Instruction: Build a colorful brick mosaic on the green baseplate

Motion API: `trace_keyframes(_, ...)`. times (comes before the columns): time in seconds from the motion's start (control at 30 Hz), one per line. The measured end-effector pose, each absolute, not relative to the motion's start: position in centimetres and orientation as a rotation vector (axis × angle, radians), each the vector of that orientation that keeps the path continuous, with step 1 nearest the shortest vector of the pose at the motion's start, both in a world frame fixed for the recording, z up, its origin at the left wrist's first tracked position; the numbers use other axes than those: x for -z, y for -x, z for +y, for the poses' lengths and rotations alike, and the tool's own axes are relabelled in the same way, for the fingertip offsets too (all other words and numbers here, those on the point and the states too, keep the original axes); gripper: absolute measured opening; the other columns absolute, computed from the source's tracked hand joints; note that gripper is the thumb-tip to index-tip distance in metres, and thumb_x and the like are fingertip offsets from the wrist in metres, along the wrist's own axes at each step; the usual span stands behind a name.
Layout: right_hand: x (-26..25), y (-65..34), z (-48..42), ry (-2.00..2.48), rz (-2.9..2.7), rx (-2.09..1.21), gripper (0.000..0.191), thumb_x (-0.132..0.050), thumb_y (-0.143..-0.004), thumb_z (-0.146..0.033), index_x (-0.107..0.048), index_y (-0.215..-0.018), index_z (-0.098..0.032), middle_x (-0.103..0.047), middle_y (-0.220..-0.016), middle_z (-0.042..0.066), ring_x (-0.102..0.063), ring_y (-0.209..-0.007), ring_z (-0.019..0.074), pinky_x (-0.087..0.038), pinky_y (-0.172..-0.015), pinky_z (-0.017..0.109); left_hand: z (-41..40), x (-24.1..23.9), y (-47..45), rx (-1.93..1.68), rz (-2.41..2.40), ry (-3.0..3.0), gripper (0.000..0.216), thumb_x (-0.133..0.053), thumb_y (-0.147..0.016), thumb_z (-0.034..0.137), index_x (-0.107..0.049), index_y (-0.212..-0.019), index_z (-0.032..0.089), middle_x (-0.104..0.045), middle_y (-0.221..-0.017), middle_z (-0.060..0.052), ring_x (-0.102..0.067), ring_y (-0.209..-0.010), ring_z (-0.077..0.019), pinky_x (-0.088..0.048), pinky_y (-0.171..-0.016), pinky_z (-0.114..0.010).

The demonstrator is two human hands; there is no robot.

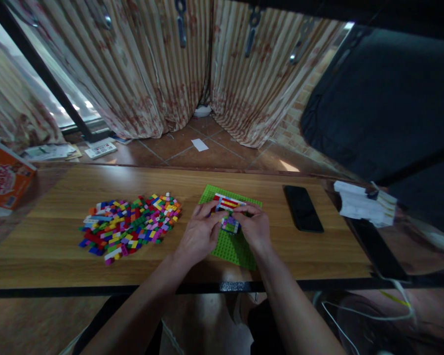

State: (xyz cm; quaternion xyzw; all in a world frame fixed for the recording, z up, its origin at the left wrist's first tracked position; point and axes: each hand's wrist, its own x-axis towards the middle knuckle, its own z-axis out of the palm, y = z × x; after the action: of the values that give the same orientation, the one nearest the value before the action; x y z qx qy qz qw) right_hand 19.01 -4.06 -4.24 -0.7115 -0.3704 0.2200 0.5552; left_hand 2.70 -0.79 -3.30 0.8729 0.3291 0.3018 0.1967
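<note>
A green baseplate (234, 249) lies on the wooden table (52, 246) in front of me. On it stands a small build of striped bricks (227, 203), red, white, yellow and purple. My left hand (200, 232) rests on the plate's left side with its fingers curled against the build. My right hand (254, 228) is on the right side, fingertips pinched on the top of the build. A loose pile of many-coloured small bricks (129, 223) is spread out to the left of my hands.
A black phone (302, 208) lies flat right of the baseplate. Crumpled white paper (362, 203) sits at the table's right end, an orange box (5, 180) at the far left. Curtains hang behind the table over a tiled floor.
</note>
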Motion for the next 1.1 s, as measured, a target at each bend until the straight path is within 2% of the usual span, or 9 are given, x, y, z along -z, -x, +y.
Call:
trace_keyframes(0.23, 4.3, -19.7, -4.3, 1.571, -0.836, -0.630, 0.009, -0.077, -0.058, -0.028, -0.076, -0.066, -0.024, -0.071, -0.099, 0.005, -0.062, -0.105, 0.0239, -0.044, -0.097, 0.040, -0.6, 3.5, -2.5, -0.910, 0.904, -2.413, 0.033, -0.053, -0.088, 0.011, -0.069, -0.115, 0.020, -0.060, -0.129, -0.010, -0.057, -0.119, -0.0254, -0.049, -0.102, -0.046)
trace_keyframes(0.37, 3.9, -21.0, -4.7, 1.365, -0.590, -0.829, 0.019, -0.080, -0.059, -0.035, -0.074, -0.071, -0.022, -0.072, -0.080, 0.002, -0.066, -0.078, 0.0183, -0.051, -0.073, 0.032, -0.1, 3.3, -1.8, -1.003, 0.928, -2.321, 0.029, -0.053, -0.090, 0.015, -0.068, -0.115, 0.021, -0.062, -0.128, -0.010, -0.060, -0.117, -0.0225, -0.051, -0.102, -0.042)
trace_keyframes(0.43, 3.6, -21.5, -4.8, 1.319, -0.439, -0.829, 0.020, -0.080, -0.060, -0.035, -0.072, -0.072, -0.021, -0.070, -0.070, -0.001, -0.062, -0.063, 0.0140, -0.047, -0.060, 0.027, 0.6, 3.0, -1.1, -1.060, 0.965, -2.286, 0.028, -0.052, -0.091, 0.016, -0.068, -0.114, 0.021, -0.063, -0.126, -0.010, -0.060, -0.117, -0.0220, -0.051, -0.102, -0.041)
trace_keyframes(0.53, 3.2, -21.7, -4.7, 1.316, -0.384, -0.682, 0.019, -0.080, -0.059, -0.031, -0.070, -0.070, -0.019, -0.066, -0.066, -0.003, -0.057, -0.057, 0.0107, -0.042, -0.054, 0.023, 2.1, 2.5, 0.4, -1.161, 1.057, -2.234, 0.027, -0.051, -0.090, 0.016, -0.069, -0.110, 0.020, -0.066, -0.121, -0.009, -0.062, -0.114, -0.0215, -0.050, -0.103, -0.041)
trace_keyframes(0.63, 2.6, -20.8, -4.4, 1.384, -0.534, -0.451, 0.021, -0.077, -0.067, -0.035, -0.070, -0.075, -0.017, -0.067, -0.068, 0.000, -0.058, -0.062, 0.0132, -0.045, -0.059, 0.026, 3.7, 2.1, 2.2, -1.290, 1.208, -2.114, 0.025, -0.051, -0.089, 0.017, -0.069, -0.106, 0.019, -0.069, -0.113, -0.008, -0.064, -0.108, -0.0208, -0.051, -0.099, -0.039)
trace_keyframes(0.77, 1.6, -18.2, -4.5, 1.490, -0.907, -0.182, 0.022, -0.067, -0.080, -0.040, -0.070, -0.080, -0.018, -0.069, -0.079, 0.004, -0.062, -0.073, 0.0174, -0.050, -0.070, 0.032, 5.0, 2.0, 4.2, -1.467, 1.412, -1.808, 0.023, -0.053, -0.086, 0.019, -0.071, -0.100, 0.019, -0.072, -0.104, -0.006, -0.067, -0.096, -0.0194, -0.055, -0.083, -0.032)
trace_keyframes(0.97, 1.4, -12.2, -5.2, 1.402, -1.502, -0.268, 0.018, -0.053, -0.093, -0.029, -0.070, -0.089, -0.024, -0.071, -0.091, 0.005, -0.066, -0.087, 0.0188, -0.053, -0.080, 0.034, 5.3, 1.2, 6.2, -1.597, 1.470, -1.351, 0.025, -0.058, -0.081, 0.024, -0.072, -0.099, 0.017, -0.070, -0.078, -0.002, -0.061, -0.065, -0.0134, -0.048, -0.060, -0.024)
trace_keyframes(1.1, 2.3, -9.5, -4.6, 1.382, -1.674, -0.349, 0.023, -0.047, -0.094, -0.024, -0.070, -0.096, -0.024, -0.071, -0.094, 0.006, -0.067, -0.088, 0.0191, -0.053, -0.081, 0.034, 5.4, 0.6, 7.6, -1.638, 1.463, -1.201, 0.024, -0.061, -0.075, 0.022, -0.074, -0.095, 0.016, -0.071, -0.075, -0.001, -0.057, -0.062, -0.0119, -0.045, -0.058, -0.022)
